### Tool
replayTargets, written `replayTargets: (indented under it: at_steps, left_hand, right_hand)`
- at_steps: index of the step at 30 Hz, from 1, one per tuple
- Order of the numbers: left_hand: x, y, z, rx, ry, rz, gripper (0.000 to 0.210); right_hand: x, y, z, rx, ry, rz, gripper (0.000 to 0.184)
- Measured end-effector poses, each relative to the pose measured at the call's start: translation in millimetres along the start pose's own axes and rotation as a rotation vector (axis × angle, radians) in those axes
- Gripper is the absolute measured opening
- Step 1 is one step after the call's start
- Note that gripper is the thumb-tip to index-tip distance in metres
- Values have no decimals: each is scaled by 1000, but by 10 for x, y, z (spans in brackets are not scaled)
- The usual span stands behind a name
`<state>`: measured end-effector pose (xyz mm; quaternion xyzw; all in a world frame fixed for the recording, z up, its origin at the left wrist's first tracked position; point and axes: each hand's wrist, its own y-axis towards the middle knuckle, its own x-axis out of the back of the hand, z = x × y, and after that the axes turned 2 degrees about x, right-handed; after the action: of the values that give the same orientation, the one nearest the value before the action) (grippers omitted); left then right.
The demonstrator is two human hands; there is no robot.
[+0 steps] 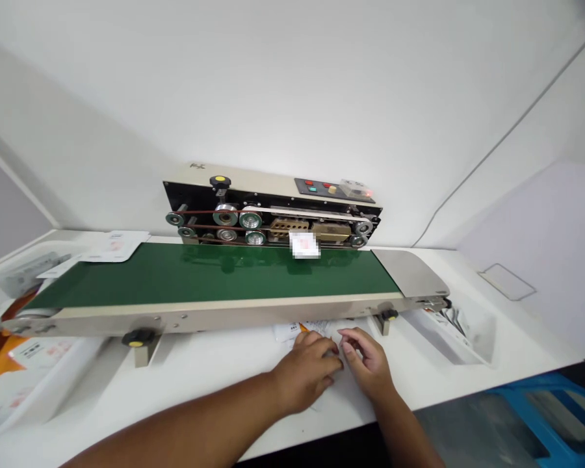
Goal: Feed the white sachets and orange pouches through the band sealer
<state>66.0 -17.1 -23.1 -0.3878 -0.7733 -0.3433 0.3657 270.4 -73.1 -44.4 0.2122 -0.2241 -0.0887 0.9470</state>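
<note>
My left hand [312,369] is above the white tabletop in front of the sealing machine, its fingers bent and closed round a small greyish thing that I cannot make out. My right hand [369,364] faces it from the right, with thumb and forefinger apart and nothing visible between them. The fingertips of both hands almost meet. Just behind them, partly under the conveyor, lie printed packets [285,332] with a bit of orange showing. A white pouch [305,245], partly blurred, stands at the band sealer [273,211] above the green conveyor belt [214,276].
White pouches [114,246] rest on the belt's left end. Below them, a white bin [61,383] holds orange and white packets. Another white bin [482,335] with packets stands at right, near a wire frame [509,283]. Black knobs [139,338] jut from the conveyor's front.
</note>
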Motion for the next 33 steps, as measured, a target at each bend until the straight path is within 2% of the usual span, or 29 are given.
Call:
replayTargets:
  at_steps: [6,12,17,25,31,33]
  left_hand:
    - [93,-10,-78,58,203,53,45]
    - [87,-4,-115,99,279,73,57]
    - [82,22,-95,108,316,95,51]
    - [15,62,35,96,218,63,20]
    - [111,51,-45,159,281,43,37]
    - [100,47,-40,166,288,36,36]
  right_hand:
    - [-4,3,-5,-44,-27,-37,21]
    - [-3,-12,-30,-117,-42,-46,22]
    - [18,-62,-74,-152,24,-60,23]
    - [27,-119,-84,-84,127,14,23]
    - [17,-116,-120,-86,120,1,23]
    - [14,-115,-125,-87,114,1,23]
